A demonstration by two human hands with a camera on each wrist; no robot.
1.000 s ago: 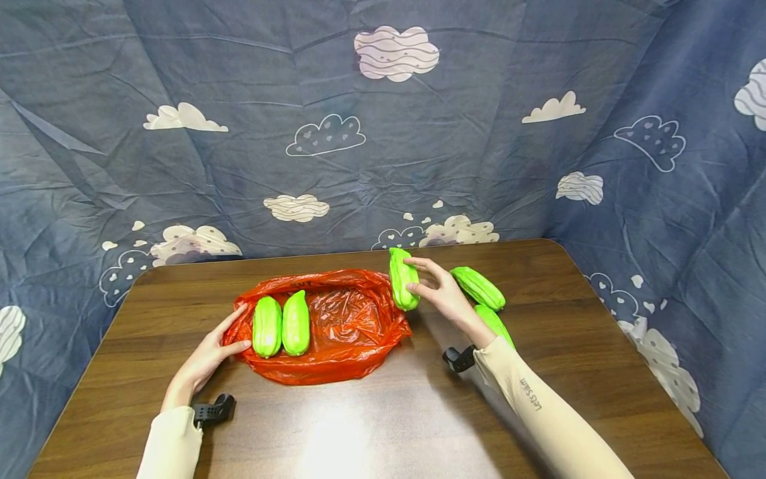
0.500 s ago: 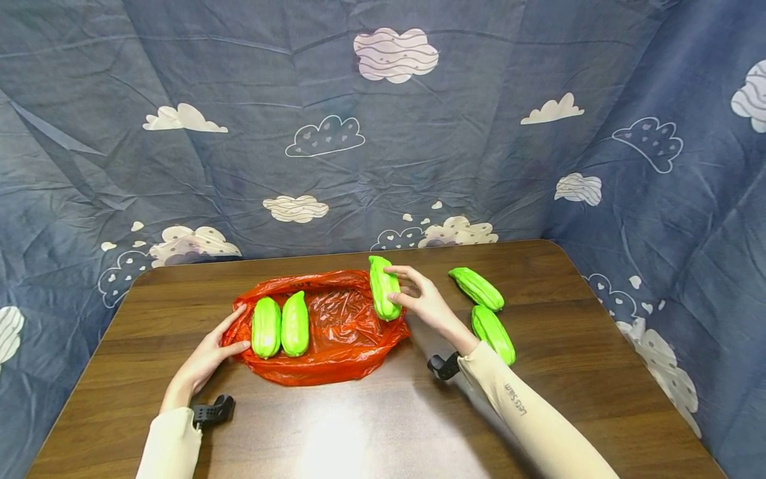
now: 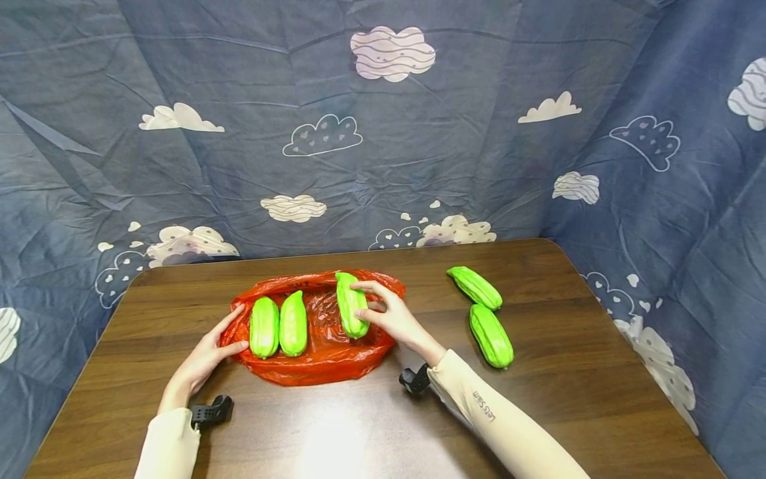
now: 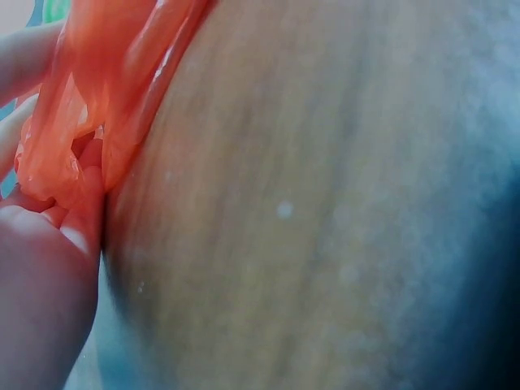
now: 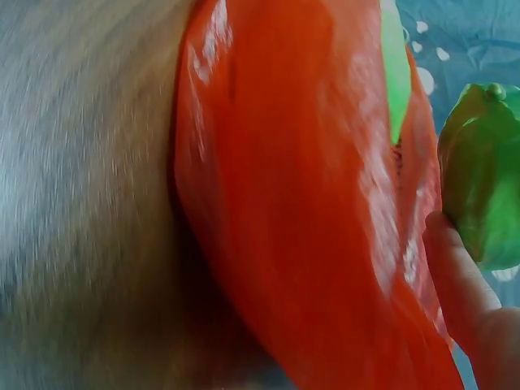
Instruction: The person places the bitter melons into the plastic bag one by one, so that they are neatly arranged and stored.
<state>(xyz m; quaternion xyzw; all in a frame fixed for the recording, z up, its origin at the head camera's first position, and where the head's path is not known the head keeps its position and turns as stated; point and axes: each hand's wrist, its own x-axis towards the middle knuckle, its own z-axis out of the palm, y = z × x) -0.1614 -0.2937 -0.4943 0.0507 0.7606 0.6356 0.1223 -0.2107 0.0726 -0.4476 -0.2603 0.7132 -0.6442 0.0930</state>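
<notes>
My right hand [image 3: 391,318] pinches a bright green ridged bitter melon [image 3: 348,306] by its right side, over the right half of an open red plastic bag [image 3: 317,371]. In the right wrist view, a finger and the melon's blunt end [image 5: 483,175] show beside the bag's wall [image 5: 292,187]. My left hand [image 3: 202,359] grips the bag's left rim; in the left wrist view, its plastic [image 4: 106,73] is bunched between the fingers. Inside the bag's left half, two bitter melons lie side by side, the left melon [image 3: 264,327] and the right melon [image 3: 292,324].
On the right of the brown wooden table [image 3: 574,359] lie two more bitter melons, a farther one [image 3: 475,287] and a nearer one [image 3: 491,334], end to end. A dark blue cloth [image 3: 335,173] with cloud prints hangs behind the table.
My right hand has carried its bitter melon left, from beside the bag's right rim to over the bag's inside. The left hand has stayed at the left rim.
</notes>
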